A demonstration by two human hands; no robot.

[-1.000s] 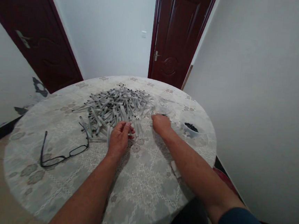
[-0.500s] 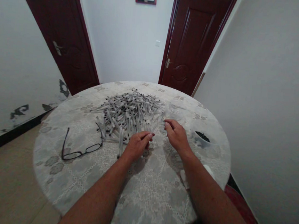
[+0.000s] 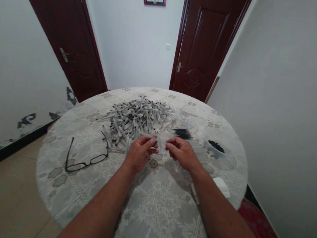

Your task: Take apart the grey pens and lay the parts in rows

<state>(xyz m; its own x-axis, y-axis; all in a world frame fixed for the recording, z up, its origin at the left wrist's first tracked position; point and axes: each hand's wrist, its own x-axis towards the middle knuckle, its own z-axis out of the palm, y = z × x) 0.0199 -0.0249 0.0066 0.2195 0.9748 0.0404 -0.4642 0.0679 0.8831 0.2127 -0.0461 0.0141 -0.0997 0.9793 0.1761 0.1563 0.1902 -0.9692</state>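
Via the head view I note the left hand (image 3: 143, 150) with its grip closed, thumb against fingers, on one slim translucent tube (image 3: 148, 136), at the near edge of the tube pile (image 3: 136, 117) on the surface (image 3: 153, 211). The right hand (image 3: 182, 151) is near it, thumb and fingertips drawn close; I cannot tell whether its grip has anything. Beyond it I log black-ended rods (image 3: 182, 133); rightward, a clear bowl (image 3: 228, 153) with small black pieces (image 3: 216, 146).
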